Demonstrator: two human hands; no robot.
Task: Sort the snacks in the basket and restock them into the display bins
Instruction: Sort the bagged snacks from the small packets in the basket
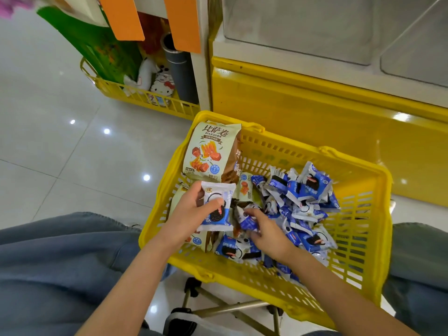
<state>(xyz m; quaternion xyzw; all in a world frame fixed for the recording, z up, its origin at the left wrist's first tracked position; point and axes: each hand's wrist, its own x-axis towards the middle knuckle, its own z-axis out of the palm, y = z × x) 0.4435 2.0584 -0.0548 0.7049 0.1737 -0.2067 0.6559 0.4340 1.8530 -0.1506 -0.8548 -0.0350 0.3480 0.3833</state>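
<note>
The left hand (191,214) holds a blue cookie packet (217,207) above a yellow basket (358,238). The right hand (269,232), fingers spread and holding nothing, rests on the packet pile (303,197).

"BISAJIAN" on cream snack bag (211,151)

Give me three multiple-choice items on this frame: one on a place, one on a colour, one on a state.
1. Where does the large cream snack bag stand?
A. at the basket's far left corner
B. on the floor
C. in a display bin

2. What colour is the basket?
A. green
B. yellow
C. grey

3. What is the left hand doing?
A. resting empty on a knee
B. gripping the basket rim
C. holding a blue-and-white cookie packet

Answers: 1 A, it leans upright against that corner's wall. 2 B, its slotted walls are yellow. 3 C, thumb and fingers clasp the packet, while the right hand reaches into the pile.
</note>
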